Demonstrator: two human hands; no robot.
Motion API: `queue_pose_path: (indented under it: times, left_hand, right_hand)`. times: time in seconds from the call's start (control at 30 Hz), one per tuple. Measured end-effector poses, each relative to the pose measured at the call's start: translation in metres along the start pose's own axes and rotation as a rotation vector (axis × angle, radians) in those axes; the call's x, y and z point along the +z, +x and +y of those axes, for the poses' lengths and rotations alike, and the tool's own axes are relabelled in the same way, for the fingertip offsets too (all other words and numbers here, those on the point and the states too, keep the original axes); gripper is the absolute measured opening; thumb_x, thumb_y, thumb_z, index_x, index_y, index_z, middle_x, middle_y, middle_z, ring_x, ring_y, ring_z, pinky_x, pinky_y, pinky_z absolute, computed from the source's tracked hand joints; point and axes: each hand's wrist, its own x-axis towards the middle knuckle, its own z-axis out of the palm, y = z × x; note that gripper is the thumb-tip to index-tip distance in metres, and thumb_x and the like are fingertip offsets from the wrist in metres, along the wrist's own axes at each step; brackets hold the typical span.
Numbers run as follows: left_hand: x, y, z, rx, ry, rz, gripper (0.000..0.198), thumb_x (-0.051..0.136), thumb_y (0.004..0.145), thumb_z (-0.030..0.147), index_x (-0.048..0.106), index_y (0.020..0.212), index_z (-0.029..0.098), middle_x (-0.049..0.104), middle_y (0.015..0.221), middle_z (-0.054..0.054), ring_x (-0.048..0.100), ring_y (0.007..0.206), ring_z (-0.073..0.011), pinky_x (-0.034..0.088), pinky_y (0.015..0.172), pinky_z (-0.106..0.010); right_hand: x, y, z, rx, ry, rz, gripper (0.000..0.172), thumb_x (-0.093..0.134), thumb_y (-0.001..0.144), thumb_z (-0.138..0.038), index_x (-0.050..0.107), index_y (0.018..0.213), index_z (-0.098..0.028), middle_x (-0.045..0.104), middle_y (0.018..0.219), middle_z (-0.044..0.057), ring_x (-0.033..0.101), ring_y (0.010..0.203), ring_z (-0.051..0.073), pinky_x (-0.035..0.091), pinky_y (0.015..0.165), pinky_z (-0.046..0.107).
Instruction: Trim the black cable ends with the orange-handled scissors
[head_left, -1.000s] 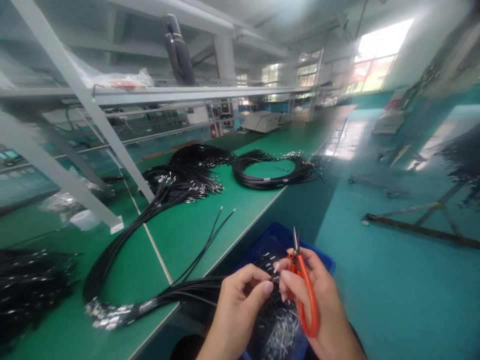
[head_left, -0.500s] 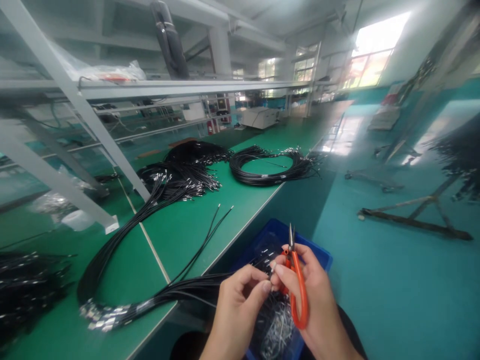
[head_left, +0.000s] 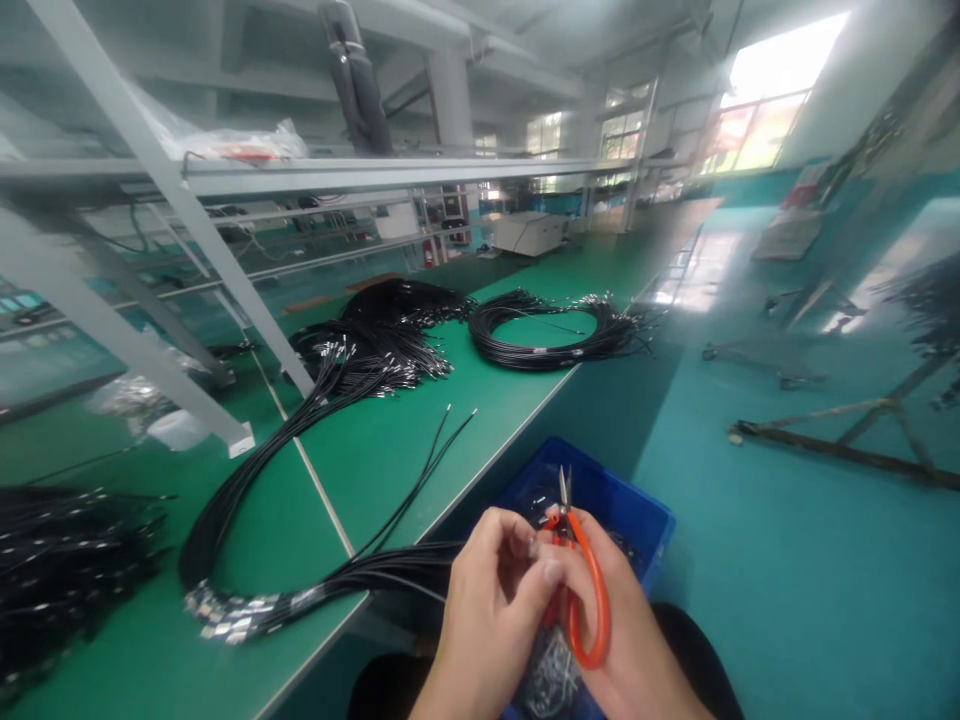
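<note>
My right hand (head_left: 622, 640) is closed around orange-handled snips (head_left: 581, 590), whose metal tip points up. My left hand (head_left: 487, 610) pinches the end of a thin black cable right against the right hand's fingers; the cable end itself is hidden between the fingertips. Both hands hover over a blue bin (head_left: 630, 520) holding small metal offcuts (head_left: 551, 675). A bundle of black cables (head_left: 322, 590) runs from the hands leftward over the edge of the green bench (head_left: 375, 470).
Several coils and bundles of black cables with metal terminals lie on the bench (head_left: 559, 330), (head_left: 375, 350), (head_left: 67, 560). A white slanted shelf strut (head_left: 187, 260) stands at left. A teal floor and a metal frame (head_left: 840, 440) are at right.
My hands have drawn closer together, the left fingers now overlapping the right. The snips sit slightly lower and further left in view.
</note>
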Motion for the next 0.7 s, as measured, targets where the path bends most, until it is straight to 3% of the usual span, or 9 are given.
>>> queue_pose_path:
  times: [0.1,0.27,0.4,0.6,0.7]
  left_hand:
    - [-0.001,0.003,0.004,-0.036,-0.073,0.086,0.018,0.062,0.077,0.033,0.054,0.069,0.018,0.055,0.054,0.003,0.051,0.048,-0.0122,0.042,0.047,-0.022]
    - [-0.01,0.005,0.009,-0.062,-0.255,-0.012,0.015,0.064,0.076,0.026,0.061,0.067,0.014,0.061,0.056,0.0,0.054,0.051,-0.0115,0.043,0.053,-0.021]
    - [-0.009,0.005,0.009,-0.101,-0.351,0.024,0.014,0.063,0.077,0.026,0.06,0.07,0.014,0.059,0.059,0.001,0.052,0.054,-0.0104,0.041,0.055,-0.021]
    - [-0.01,0.009,-0.001,-0.07,-0.379,-0.072,0.013,0.062,0.078,0.024,0.055,0.07,0.016,0.059,0.064,0.001,0.053,0.055,-0.0105,0.043,0.056,-0.022]
    - [-0.016,0.009,-0.004,-0.019,-0.227,-0.011,0.009,0.057,0.081,0.024,0.055,0.075,0.018,0.057,0.069,0.001,0.053,0.06,-0.0116,0.045,0.059,-0.023]
  right_hand:
    - [0.002,0.002,0.001,0.021,-0.022,-0.026,0.021,0.065,0.072,-0.014,0.052,0.086,-0.022,0.054,0.065,-0.005,0.048,0.051,0.01,0.036,0.046,0.021]
    - [-0.005,0.005,0.002,0.008,-0.033,-0.086,0.014,0.058,0.077,-0.015,0.051,0.088,-0.02,0.055,0.061,-0.003,0.049,0.051,0.012,0.038,0.049,0.024]
    - [-0.005,0.005,0.002,0.021,-0.012,-0.065,0.014,0.058,0.078,-0.014,0.051,0.088,-0.02,0.056,0.066,-0.003,0.05,0.052,0.012,0.039,0.05,0.024]
    - [-0.005,0.008,-0.001,-0.002,-0.04,-0.076,0.006,0.055,0.08,-0.014,0.055,0.084,-0.019,0.055,0.063,-0.002,0.049,0.055,0.013,0.039,0.051,0.024]
    - [-0.006,0.009,-0.001,0.011,-0.026,-0.064,0.003,0.056,0.081,-0.015,0.055,0.082,-0.019,0.057,0.065,-0.002,0.05,0.056,0.012,0.04,0.053,0.024]
